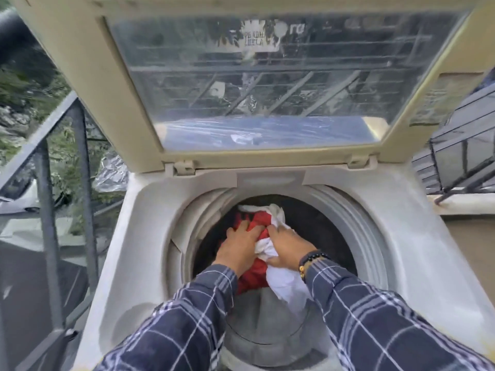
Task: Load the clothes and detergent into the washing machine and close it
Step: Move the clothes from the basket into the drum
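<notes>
A cream top-loading washing machine [150,236] fills the view, its glass-windowed lid [267,76] raised upright at the back. Both my arms, in blue plaid sleeves, reach into the round drum [332,226]. My left hand [238,247] presses flat on a red garment [253,277], fingers spread. My right hand [289,246], with a beaded bracelet at the wrist, grips a bunched white cloth [284,285] beside the red one. More white cloth [270,211] shows beyond my fingers. No detergent is visible.
A grey metal railing [48,210] runs along the left, with greenery and rocks beyond it. On the right are a ledge and a dark metal rack [460,156]. The drum's grey agitator base [262,330] shows below the clothes.
</notes>
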